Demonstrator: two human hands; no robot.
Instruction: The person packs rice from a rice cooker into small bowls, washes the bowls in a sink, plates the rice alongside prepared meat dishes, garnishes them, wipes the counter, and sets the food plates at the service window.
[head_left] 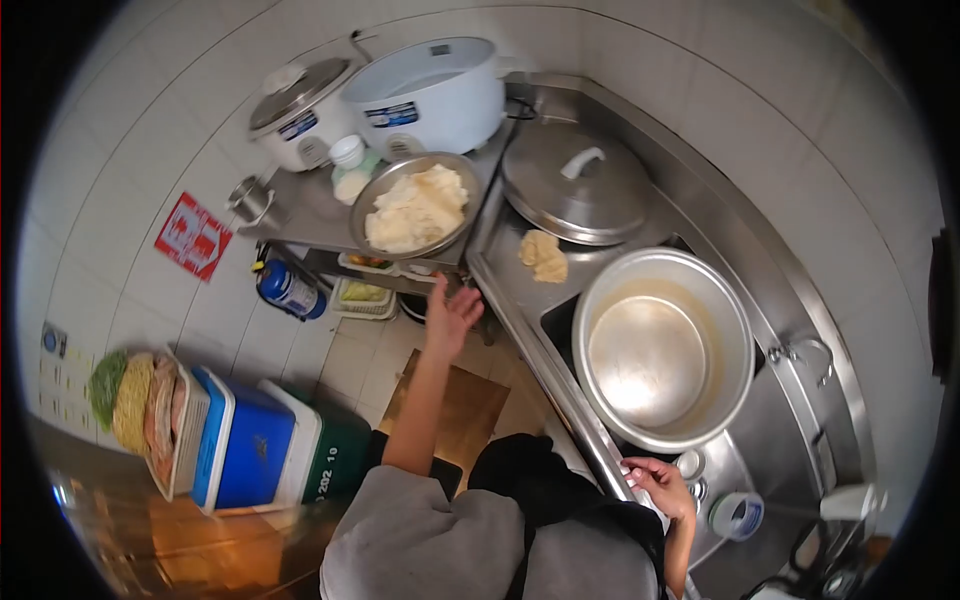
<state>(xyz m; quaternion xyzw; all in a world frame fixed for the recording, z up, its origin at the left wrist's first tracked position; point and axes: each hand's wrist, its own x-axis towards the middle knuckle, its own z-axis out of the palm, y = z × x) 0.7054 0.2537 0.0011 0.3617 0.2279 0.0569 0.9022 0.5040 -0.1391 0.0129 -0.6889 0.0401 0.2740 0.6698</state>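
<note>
My left hand (452, 318) is held out over the floor, just below the counter edge, with its fingers apart and nothing in it. Above it, a metal bowl (360, 222) holds a pale, lumpy mass (418, 208). My right hand (660, 484) is at the sink's front edge, fingers bent near something small and white that I cannot make out. A large metal pot (655, 355), with no food visible inside, sits over the sink beyond that hand. Between bowl and pot, a tan cloth (543, 256) lies on the steel surface beside a big round lid (575, 180).
Two rice cookers (425, 95) (302, 125) stand at the back. A faucet (805, 355) is right of the pot, and a white tub (737, 516) is lower right. A fire extinguisher (290, 288), blue bin (250, 440) and green bin (335, 450) are at left.
</note>
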